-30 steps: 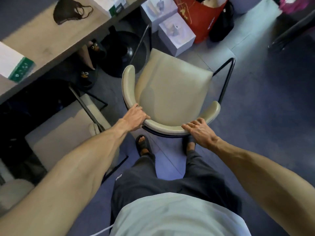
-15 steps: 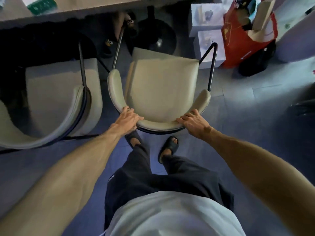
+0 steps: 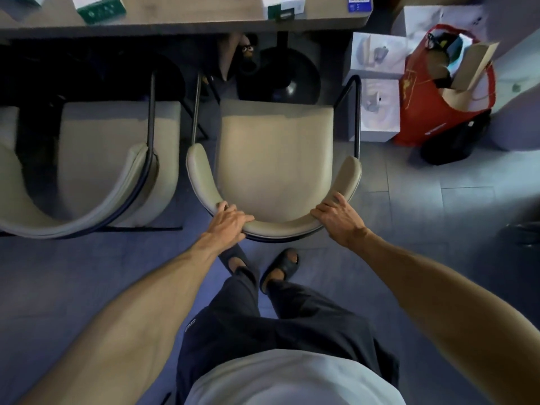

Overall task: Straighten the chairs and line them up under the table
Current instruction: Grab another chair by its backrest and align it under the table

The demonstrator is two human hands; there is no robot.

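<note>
A beige chair (image 3: 274, 159) with a curved backrest and black metal frame stands square to the wooden table (image 3: 187, 20), its seat front just short of the table edge. My left hand (image 3: 229, 220) grips the left part of the backrest. My right hand (image 3: 336, 214) grips the right part. A second beige chair (image 3: 117, 159) of the same kind stands close on the left, also facing the table, with a narrow gap between the two.
White boxes (image 3: 377, 83) and a red bag (image 3: 444, 92) stand on the floor right of the chair, close to its frame. A black round table base (image 3: 289, 71) sits under the table ahead. Small boxes lie on the tabletop. My sandalled feet are directly behind the chair.
The chair has turned from an angle to face the table squarely beside the second chair. Both hands stayed on the backrest throughout.
</note>
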